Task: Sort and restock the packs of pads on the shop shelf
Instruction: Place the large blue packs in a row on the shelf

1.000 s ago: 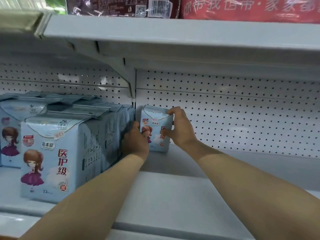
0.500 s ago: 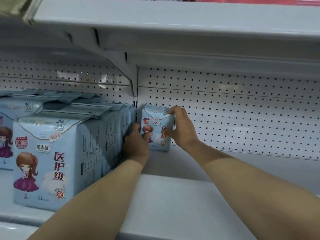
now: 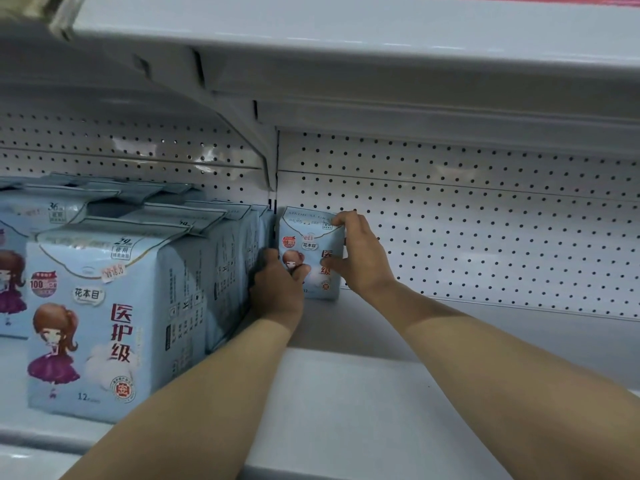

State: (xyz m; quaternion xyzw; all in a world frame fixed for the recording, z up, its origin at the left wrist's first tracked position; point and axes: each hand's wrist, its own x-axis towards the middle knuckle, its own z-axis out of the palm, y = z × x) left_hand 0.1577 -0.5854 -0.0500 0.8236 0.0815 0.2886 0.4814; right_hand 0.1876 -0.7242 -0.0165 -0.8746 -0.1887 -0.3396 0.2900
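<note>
The white shelf (image 3: 346, 393), smooth painted metal, was spread beneath the small pack (image 3: 308, 251), and the perforated back panel (image 3: 485, 220) stood directly behind it. To the pack's left a row of large pale-blue packs (image 3: 104, 306) was ranged front to back, their glossy film soft and pillowy, with flaps folded on top. The small pack, a squat upright block in the same slick wrap, was set just beside the row, apparently so that like goods were kept together. It was gripped by the right hand (image 3: 363, 258), whose fingers (image 3: 341, 218) were curled over its top right corner. Its lower left edge was held by the left hand (image 3: 277, 292), thumb on the front, the other fingers tucked out of sight in the gap.
</note>
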